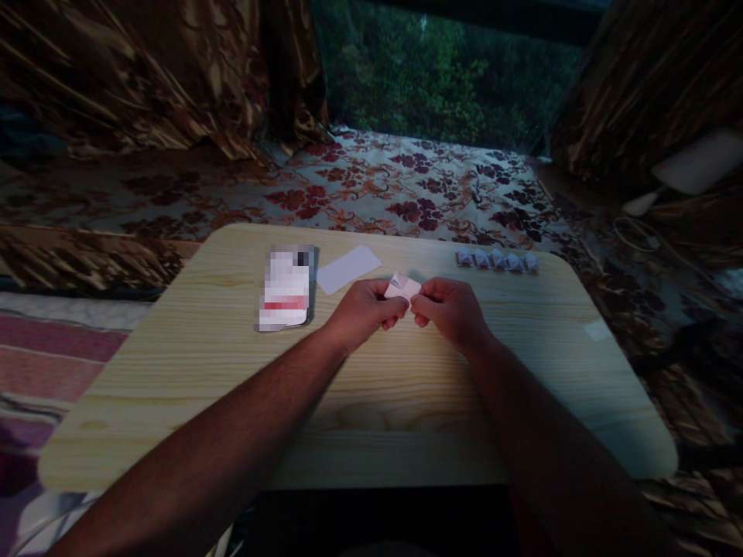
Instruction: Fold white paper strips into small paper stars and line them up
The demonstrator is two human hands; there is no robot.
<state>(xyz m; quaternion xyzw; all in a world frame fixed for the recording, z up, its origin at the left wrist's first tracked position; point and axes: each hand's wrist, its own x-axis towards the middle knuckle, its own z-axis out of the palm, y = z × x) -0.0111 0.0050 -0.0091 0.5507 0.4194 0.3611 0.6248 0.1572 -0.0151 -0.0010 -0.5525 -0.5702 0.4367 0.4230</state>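
Note:
A small folded piece of white paper (402, 286) is held between both hands over the middle of the wooden table (371, 387). My left hand (368, 305) pinches its left side, thumb on top. On the right side, my right hand (450, 305) grips the paper's edge between thumb and fingers. One corner of the paper shows a raised flap with crease lines. Behind my left hand lies a flat white strip of paper (350, 268). Several small folded white paper shapes (498, 260) stand in a row at the table's far right.
A blurred-out flat object, seemingly a phone (285, 290), lies left of the paper strip. A pale scrap (597, 331) rests near the right edge. Beyond the table are a floral-covered ledge (418, 182), gold curtains (174, 70) and a window (453, 77).

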